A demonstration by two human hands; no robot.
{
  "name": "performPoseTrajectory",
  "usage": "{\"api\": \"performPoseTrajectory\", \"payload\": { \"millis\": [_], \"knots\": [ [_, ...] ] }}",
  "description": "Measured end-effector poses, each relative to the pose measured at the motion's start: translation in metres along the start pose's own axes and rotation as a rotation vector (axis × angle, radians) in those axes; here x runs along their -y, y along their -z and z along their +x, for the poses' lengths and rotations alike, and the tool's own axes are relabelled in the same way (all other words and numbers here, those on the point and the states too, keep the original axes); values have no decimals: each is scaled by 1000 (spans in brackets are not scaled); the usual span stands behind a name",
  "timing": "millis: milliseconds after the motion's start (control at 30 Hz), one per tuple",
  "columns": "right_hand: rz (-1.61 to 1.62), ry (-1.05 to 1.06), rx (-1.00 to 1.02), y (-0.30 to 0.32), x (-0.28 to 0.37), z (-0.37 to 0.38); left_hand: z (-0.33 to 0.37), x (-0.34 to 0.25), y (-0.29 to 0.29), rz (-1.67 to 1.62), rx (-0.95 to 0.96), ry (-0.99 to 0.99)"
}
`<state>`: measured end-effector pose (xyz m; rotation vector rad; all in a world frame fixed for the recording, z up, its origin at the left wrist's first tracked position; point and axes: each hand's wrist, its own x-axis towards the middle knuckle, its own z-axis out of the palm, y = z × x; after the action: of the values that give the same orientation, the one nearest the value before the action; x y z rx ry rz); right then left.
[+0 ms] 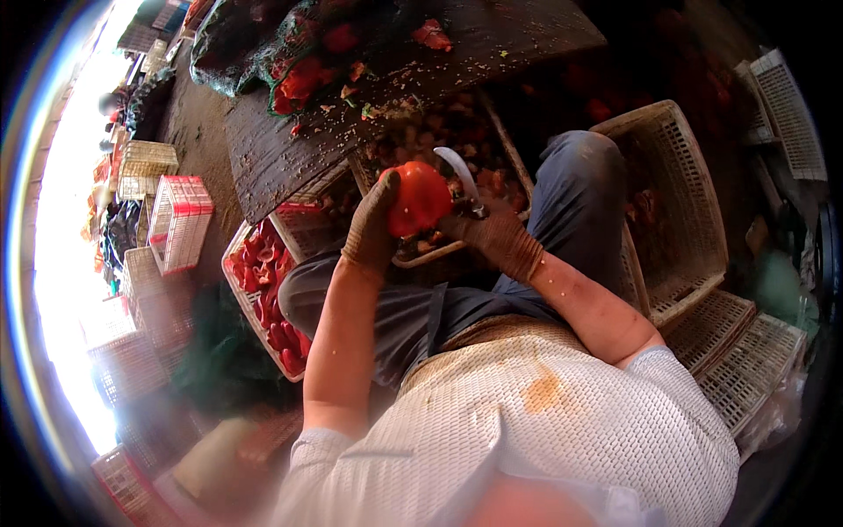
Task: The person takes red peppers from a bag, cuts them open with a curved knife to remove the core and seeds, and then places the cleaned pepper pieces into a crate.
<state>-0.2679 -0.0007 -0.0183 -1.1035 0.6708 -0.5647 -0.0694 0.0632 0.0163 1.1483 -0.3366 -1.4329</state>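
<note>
A whole-looking red bell pepper (420, 200) is held up in front of me, above a crate of dark scraps (428, 256). My left hand (376, 220), in a brown work glove, is closed round the pepper's left side. Gloved the same way, my right hand (498, 235) grips a knife with a curved, hooked blade (460, 172). That blade points up and away from me, just right of the pepper. The knife's handle is mostly hidden in my fist. Whether the right fingers also touch the pepper, I cannot tell.
A dark board (290, 158) strewn with seeds and bits lies ahead, bearing a green net sack (263, 53) of red peppers. Left of my knee stands a crate of red pepper pieces (263, 263). A large pale crate (680, 220) leans at my right. Stacked crates (180, 220) stand farther left.
</note>
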Motion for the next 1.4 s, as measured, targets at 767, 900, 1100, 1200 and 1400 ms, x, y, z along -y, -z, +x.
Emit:
{"api": "performPoseTrajectory", "payload": {
  "millis": [767,900,1100,1200,1400],
  "knots": [
    [-44,50,179,4,26,-19,-34,-17,-23,298,136,-13],
    [29,27,175,4,37,-23,-26,-15,-20,211,210,32],
    [-60,-27,173,12,48,-35,-13,18,6,81,320,131],
    [-52,-133,168,12,66,-40,-8,26,1,-18,354,197],
    [56,-350,228,8,79,-36,-1,43,32,-303,418,227]
  ]
}}
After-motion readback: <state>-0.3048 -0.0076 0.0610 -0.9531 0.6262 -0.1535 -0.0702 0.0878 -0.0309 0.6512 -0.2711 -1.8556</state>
